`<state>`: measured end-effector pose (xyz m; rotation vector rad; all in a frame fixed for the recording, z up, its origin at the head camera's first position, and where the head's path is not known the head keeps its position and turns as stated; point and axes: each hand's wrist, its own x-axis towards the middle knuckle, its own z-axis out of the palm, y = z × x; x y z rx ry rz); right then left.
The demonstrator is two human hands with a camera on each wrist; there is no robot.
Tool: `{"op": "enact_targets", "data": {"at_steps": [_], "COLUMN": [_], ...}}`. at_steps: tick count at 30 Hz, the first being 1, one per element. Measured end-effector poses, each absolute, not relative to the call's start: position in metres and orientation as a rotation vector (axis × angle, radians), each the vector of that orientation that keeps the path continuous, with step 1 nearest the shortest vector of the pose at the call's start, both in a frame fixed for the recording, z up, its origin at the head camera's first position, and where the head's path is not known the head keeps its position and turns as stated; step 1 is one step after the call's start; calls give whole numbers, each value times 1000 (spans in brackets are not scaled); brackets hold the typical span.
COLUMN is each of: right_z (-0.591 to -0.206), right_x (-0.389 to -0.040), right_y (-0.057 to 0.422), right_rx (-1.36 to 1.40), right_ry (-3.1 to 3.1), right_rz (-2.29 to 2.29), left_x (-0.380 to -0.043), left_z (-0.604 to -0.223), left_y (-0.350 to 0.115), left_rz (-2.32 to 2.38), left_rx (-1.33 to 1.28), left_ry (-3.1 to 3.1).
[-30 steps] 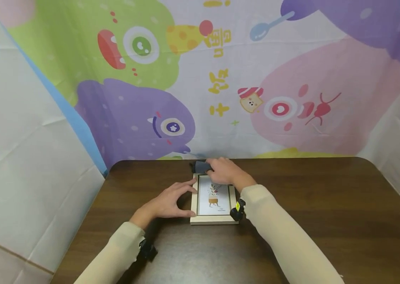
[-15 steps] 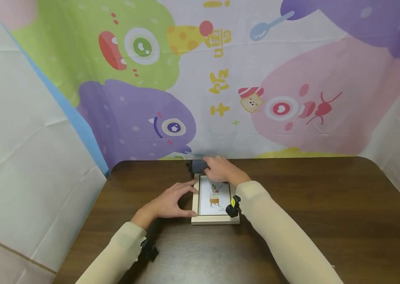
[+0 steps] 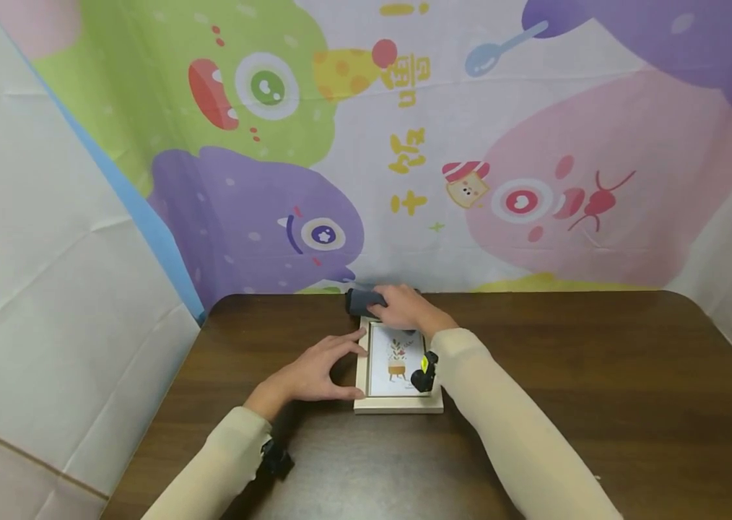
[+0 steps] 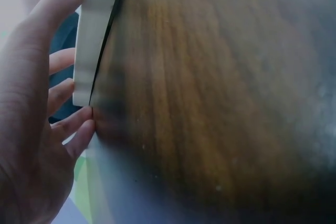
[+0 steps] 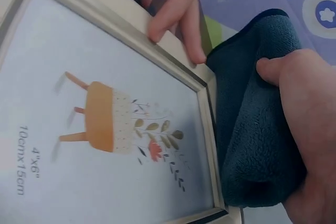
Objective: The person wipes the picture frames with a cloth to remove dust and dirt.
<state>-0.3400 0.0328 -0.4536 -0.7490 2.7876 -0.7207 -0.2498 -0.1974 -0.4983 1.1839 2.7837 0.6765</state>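
Note:
A cream picture frame [image 3: 398,406] lies on the table, its print showing a plant in an orange-legged pot. Along its left side, my left hand [image 3: 314,368] has thumb and fingers spread, with fingertips [image 5: 157,32] resting on the border. In the left wrist view, the left fingers lie at the frame's edge [image 4: 94,40]. My right hand [image 3: 401,307] grips a folded dark blue-green cloth [image 5: 257,114] at the frame's far edge. The right thumb presses on top of the cloth, while most of the other right fingers are hidden. The cloth overlaps the far border.
Brown wood-grain table [image 3: 535,404] surrounds the frame. Behind its far edge hangs a cartoon-printed curtain [image 3: 405,245], close to the cloth and right hand. Pale sheeted walls [image 3: 67,289] stand at both sides. Small black cameras [image 3: 424,372] are strapped to the wrists.
My right hand and the cloth have shifted slightly toward the far border of the frame. The left hand stays at the frame's left side. The whole head view has drifted a little.

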Motion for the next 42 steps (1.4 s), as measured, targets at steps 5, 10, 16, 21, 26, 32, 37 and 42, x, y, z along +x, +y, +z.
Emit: {"op": "enact_targets", "data": {"at_steps": [5, 10, 16, 21, 26, 32, 37, 42], "right_z": [-453, -454, -453, -453, -451, -447, -447, -448], "right_x": [-342, -344, -345, -346, -349, -352, -354, -352], "right_y": [33, 34, 44, 60, 81, 102, 106, 102], "right_rx": [-720, -759, -779, -751, -736, -722, -716, -716], "right_ry": [2774, 2763, 2777, 2755, 2722, 2685, 2723, 2769], "right_rz": [-695, -653, -614, -631, -676, -701, -674, -647], "left_x": [-249, -250, -250, -249, -249, -249, -249, -249], "left_z": [-498, -498, -499, -500, -500, -501, -499, -498], "left_y": [-197, -196, -194, -193, -196, -199, -199, -197], "left_rz": [660, 664, 653, 655, 643, 642, 649, 659], "left_rx": [1157, 1129, 1120, 1113, 1098, 1093, 1095, 1122], "left_ry": [2789, 2796, 2802, 2797, 2809, 2813, 2808, 2795]}}
